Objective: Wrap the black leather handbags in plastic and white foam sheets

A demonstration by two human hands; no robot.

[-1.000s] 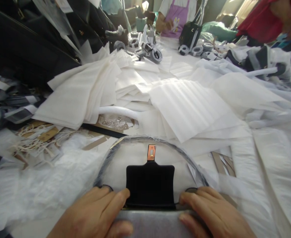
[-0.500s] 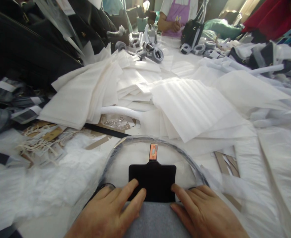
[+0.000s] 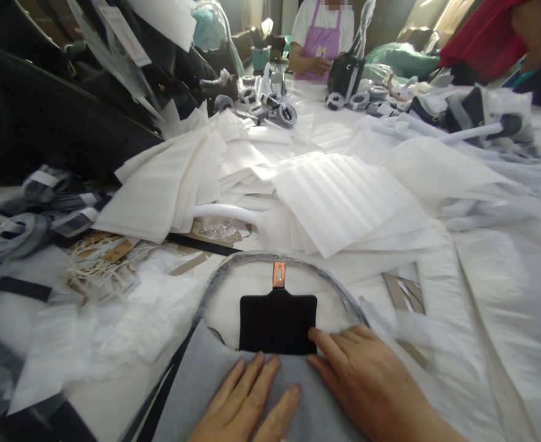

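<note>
A handbag lies in front of me, with a grey sheet (image 3: 196, 377) over its body and a black flap tab (image 3: 277, 325) standing out beyond the sheet's edge. At the tab's tip is a small clasp plate (image 3: 279, 274) with an orange surface. Clear plastic wraps the bag's arched handle (image 3: 323, 268). My left hand (image 3: 247, 402) rests flat on the grey sheet, fingers apart, just below the tab. With thumb and fingers bent, my right hand (image 3: 366, 371) grips the bag's right side by the tab's lower corner. Its fingers' undersides are hidden.
White foam sheets (image 3: 344, 196) spread beyond the bag. Strings with tags (image 3: 113, 255) and wrapped straps (image 3: 16, 233) lie at left, near large black bags (image 3: 58, 116). Across the table stands a person in a purple apron (image 3: 323, 46); a red garment (image 3: 482, 43) shows at right.
My left hand has moved from the tab's left side onto the grey sheet, which now spreads over the bag's left side. My right hand stays by the tab. The view has shifted slightly.
</note>
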